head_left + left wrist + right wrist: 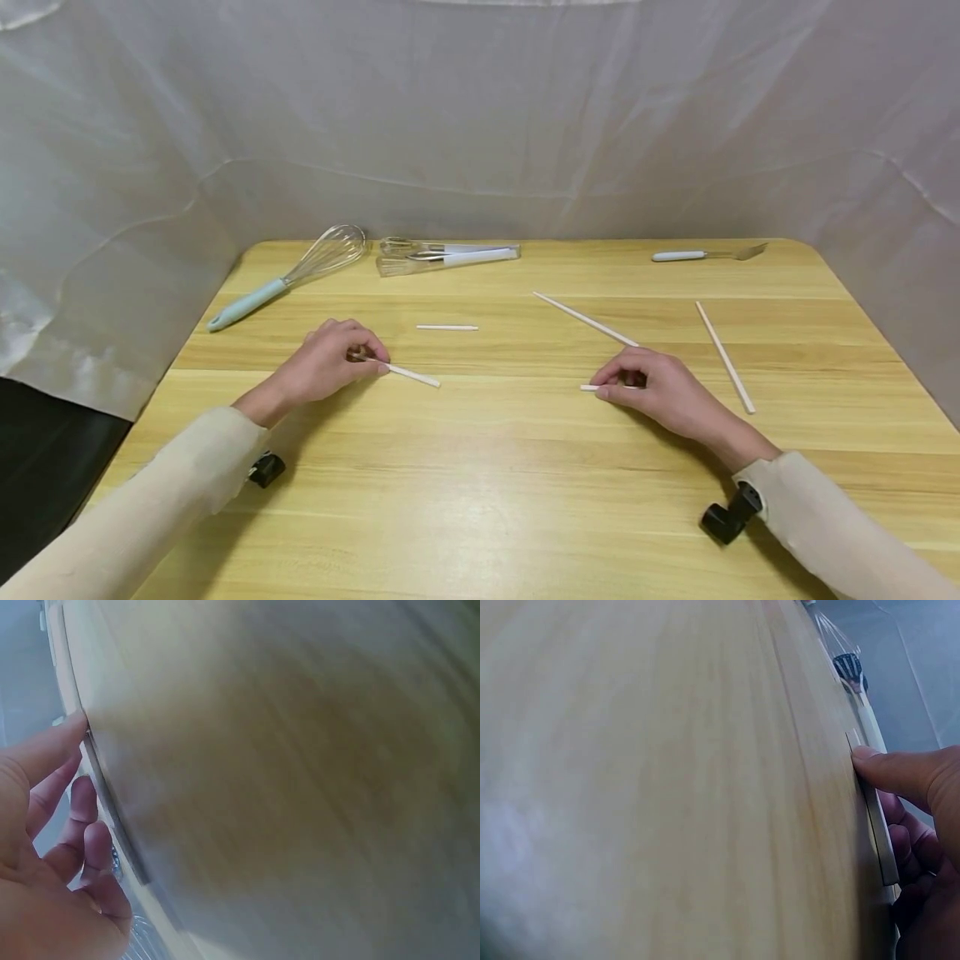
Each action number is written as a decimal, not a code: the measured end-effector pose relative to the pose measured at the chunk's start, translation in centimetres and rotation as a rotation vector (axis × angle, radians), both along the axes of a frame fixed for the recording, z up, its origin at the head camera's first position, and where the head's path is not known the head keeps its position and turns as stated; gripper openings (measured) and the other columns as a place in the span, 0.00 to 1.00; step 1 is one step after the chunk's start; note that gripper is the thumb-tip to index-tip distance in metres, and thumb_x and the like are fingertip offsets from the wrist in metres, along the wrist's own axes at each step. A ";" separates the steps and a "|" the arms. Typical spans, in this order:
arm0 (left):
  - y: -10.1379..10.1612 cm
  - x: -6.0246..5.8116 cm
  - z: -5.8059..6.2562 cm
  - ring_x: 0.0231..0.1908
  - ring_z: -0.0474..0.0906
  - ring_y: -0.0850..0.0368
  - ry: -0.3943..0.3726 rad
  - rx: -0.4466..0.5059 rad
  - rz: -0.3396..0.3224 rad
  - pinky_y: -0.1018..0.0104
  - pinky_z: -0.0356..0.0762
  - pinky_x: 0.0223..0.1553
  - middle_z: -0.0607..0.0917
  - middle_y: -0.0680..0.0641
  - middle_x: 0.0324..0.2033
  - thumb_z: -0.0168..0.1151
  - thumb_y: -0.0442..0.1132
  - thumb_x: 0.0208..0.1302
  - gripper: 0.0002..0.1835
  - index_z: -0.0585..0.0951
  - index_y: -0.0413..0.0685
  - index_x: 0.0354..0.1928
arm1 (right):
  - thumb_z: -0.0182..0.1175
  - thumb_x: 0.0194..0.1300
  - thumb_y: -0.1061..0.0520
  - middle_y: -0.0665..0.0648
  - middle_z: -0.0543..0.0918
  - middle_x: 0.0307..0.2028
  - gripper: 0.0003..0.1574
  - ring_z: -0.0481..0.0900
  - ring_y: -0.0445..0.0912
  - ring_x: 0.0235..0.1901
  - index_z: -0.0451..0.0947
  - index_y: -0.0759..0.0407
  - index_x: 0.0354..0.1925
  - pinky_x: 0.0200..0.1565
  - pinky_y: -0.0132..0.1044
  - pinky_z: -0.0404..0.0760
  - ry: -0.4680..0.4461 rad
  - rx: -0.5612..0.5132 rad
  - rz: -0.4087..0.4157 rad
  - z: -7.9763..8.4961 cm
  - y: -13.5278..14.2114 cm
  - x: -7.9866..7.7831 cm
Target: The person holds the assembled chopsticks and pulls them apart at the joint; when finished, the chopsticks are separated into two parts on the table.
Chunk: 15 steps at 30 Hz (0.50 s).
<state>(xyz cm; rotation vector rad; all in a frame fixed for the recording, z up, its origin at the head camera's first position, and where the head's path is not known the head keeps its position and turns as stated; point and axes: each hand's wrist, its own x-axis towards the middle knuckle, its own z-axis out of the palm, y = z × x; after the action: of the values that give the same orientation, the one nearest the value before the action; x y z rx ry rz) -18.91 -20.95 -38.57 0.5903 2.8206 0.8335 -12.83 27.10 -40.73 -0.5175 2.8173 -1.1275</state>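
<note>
My left hand [330, 362] pinches a thin white chopstick [414, 376] between thumb and fingers, low over the table. The chopstick's free end points right, and part of it is hidden by the hand. My right hand [660, 387] pinches a short white stick [879, 832] at the tabletop; only its left tip shows in the head view. Behind that hand a long white chopstick [581, 316] lies slanted, its near end meeting the hand's outline. To the right lies another long chopstick [724, 357]. A short white stick [447, 327] lies between the hands, farther back.
A whisk [258, 302] with a pale blue handle lies at the back left of the wooden table [465, 500]. Beside it is a clear pack of small utensils [480, 255]. A fork [678, 256] lies at the back right. Grey cloth [480, 117] hangs behind.
</note>
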 end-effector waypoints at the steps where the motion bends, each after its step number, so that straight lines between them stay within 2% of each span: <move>1: 0.0 0.0 0.0 0.52 0.73 0.47 -0.001 0.000 -0.002 0.44 0.57 0.58 0.89 0.50 0.47 0.76 0.45 0.71 0.02 0.91 0.61 0.42 | 0.75 0.72 0.49 0.46 0.83 0.36 0.04 0.75 0.41 0.36 0.91 0.43 0.45 0.39 0.31 0.74 -0.001 -0.001 -0.001 0.0 0.0 0.0; 13: -1.7 0.0 0.2 0.52 0.73 0.47 -0.012 -0.020 -0.035 0.48 0.59 0.56 0.88 0.48 0.52 0.73 0.46 0.75 0.02 0.90 0.60 0.45 | 0.74 0.72 0.49 0.45 0.84 0.36 0.03 0.76 0.42 0.36 0.91 0.41 0.44 0.39 0.32 0.75 -0.004 0.018 -0.016 -0.1 -0.2 0.0; 15: -1.9 -0.1 0.1 0.51 0.75 0.49 -0.012 -0.003 -0.057 0.50 0.64 0.57 0.88 0.48 0.50 0.71 0.44 0.76 0.02 0.89 0.57 0.44 | 0.75 0.72 0.49 0.46 0.84 0.36 0.03 0.76 0.42 0.36 0.91 0.41 0.44 0.39 0.32 0.75 -0.002 0.017 -0.018 -0.1 -0.2 0.0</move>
<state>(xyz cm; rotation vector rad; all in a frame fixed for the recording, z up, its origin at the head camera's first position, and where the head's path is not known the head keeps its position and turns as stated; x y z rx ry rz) -18.97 -22.82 -38.44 0.6598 2.7794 0.8199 -12.80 26.91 -40.84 -0.4904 2.8328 -1.1053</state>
